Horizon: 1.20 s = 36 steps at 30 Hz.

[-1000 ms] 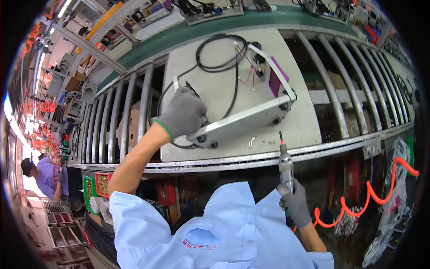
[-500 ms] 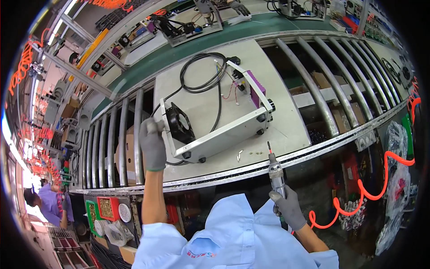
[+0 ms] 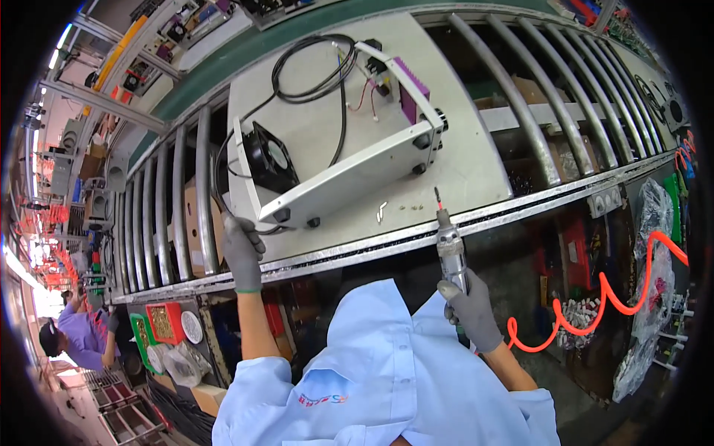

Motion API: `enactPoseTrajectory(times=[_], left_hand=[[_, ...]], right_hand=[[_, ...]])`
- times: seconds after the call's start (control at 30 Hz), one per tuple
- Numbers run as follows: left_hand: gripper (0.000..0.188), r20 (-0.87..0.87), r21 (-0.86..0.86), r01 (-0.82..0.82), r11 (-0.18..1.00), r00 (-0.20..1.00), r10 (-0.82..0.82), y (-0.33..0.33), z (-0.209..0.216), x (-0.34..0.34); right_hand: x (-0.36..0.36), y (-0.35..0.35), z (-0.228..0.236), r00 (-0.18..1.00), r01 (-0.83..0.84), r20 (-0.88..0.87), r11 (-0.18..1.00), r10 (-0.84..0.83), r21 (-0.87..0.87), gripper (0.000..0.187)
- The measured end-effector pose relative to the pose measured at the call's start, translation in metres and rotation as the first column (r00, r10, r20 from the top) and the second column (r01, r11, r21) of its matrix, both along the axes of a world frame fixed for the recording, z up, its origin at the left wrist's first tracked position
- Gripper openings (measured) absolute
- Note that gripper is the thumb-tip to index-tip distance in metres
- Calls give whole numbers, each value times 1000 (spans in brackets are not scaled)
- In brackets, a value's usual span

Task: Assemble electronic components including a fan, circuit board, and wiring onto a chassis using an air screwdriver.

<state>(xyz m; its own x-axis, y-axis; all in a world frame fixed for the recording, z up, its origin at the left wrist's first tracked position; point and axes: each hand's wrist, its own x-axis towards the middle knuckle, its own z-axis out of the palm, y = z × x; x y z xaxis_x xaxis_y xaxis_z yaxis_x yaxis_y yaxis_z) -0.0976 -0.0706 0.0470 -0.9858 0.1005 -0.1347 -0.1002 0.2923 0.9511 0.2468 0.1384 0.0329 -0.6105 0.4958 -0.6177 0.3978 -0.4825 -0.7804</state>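
Observation:
My right hand (image 3: 474, 316), in a grey glove, is wrapped round a silver air screwdriver (image 3: 451, 256). Its bit points away from me over the front rail. Loosely bent, the fingers of my gloved left hand (image 3: 243, 253) are apart, by the near left corner of a metal chassis (image 3: 349, 175) and close to a black cable (image 3: 217, 175). The chassis stands on a pale board (image 3: 457, 160). A black fan (image 3: 269, 157) sits at its left end, a purple part (image 3: 411, 91) at its right. Small white pieces (image 3: 381, 212) and brass-coloured bits (image 3: 411, 208) lie before it.
Metal rollers (image 3: 513, 97) flank the board. An orange coiled hose (image 3: 565, 316) hangs at right. Red (image 3: 165, 322) and green (image 3: 141, 334) bins of small parts stand at lower left. A person in purple (image 3: 80, 338) is beyond them.
My left hand has come off the chassis's left side, down toward the board's front edge. The screwdriver stays in my right hand. The whole view has shifted, so the scene sits higher.

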Motion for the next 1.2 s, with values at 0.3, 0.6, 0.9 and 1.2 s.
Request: enactPoseTrajectory(times=[0.3,0.6,0.9,1.2], left_hand=[[20,-485,-463,568,681,481,-731,95,-25,114],[7,-314,-855,362,371,208,-926,159,-49,105],[17,126,112,756,645,633,-764,140,-2,94],[21,239,276,645,713,672,-701,119,9,87]], right_hand=[[-7,4,2,999,-37,35,999,36,40,28],[-1,-7,9,999,49,-2,998,-49,46,28],[7,-12,4,992,-118,-8,969,122,219,37],[-2,-18,7,969,-242,53,897,240,369,54]])
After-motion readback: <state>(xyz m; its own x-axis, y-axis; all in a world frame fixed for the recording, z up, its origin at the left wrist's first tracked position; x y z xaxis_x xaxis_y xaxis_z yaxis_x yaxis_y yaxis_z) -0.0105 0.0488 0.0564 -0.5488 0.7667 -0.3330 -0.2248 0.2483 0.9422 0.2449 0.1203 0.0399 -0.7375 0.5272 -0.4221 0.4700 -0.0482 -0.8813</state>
